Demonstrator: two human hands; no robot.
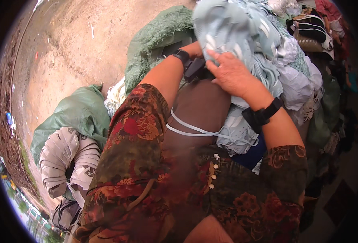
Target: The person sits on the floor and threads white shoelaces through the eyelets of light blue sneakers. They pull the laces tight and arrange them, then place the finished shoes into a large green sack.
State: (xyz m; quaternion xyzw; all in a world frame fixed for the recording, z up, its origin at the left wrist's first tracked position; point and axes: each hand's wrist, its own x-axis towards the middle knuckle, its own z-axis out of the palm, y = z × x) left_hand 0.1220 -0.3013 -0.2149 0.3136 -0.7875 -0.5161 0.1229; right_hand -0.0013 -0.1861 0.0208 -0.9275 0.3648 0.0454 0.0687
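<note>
A light blue shoe upper (221,30), smeared by motion, is raised above my lap at the top of the view. My left hand (193,49) reaches behind its lower edge, so its fingers are hidden. At that same edge is my right hand (232,76), palm down, its visible fingers apart and the fingertips against or just in front of the upper. Across my brown-clad leg (203,109) runs a pale blue lace (191,128). Another light blue upper (237,129) with laces lies beside that leg, under my right forearm.
A pile of light blue uppers (268,77) and white bags (298,81) rises at the right. Green woven sacks (154,36) stand ahead and to the left. Stacked beige uppers (59,158) lie by my left side. Another person (329,12) is at the far right.
</note>
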